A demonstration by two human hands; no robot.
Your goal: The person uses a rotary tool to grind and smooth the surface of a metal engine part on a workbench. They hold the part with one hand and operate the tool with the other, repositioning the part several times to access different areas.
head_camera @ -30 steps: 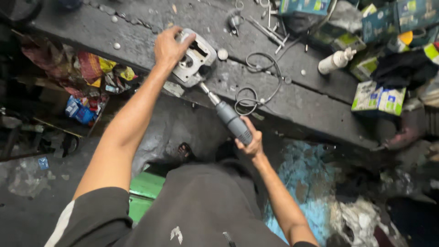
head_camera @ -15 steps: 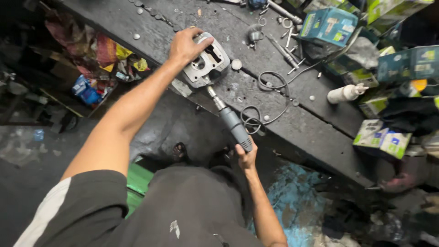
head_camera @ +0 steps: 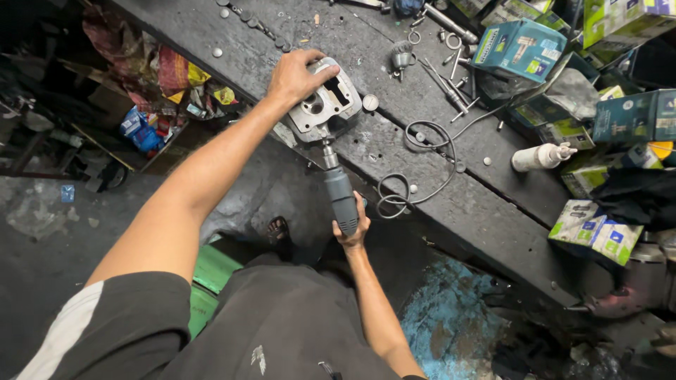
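Pressing my left hand [head_camera: 296, 74] flat over the cylinder head [head_camera: 325, 107], I am holding it down at the near edge of the desk [head_camera: 232, 42], fingers curled over its far side. My right hand [head_camera: 352, 226] is closing fully around the grey grinder [head_camera: 341, 195], whose tip is meeting the head's near side (the contact itself is too small to make out). A black cable [head_camera: 415, 169] is looping on the desk just beside the grinder, with a white bottle [head_camera: 541, 156] and boxes [head_camera: 517, 48] lying farther right.
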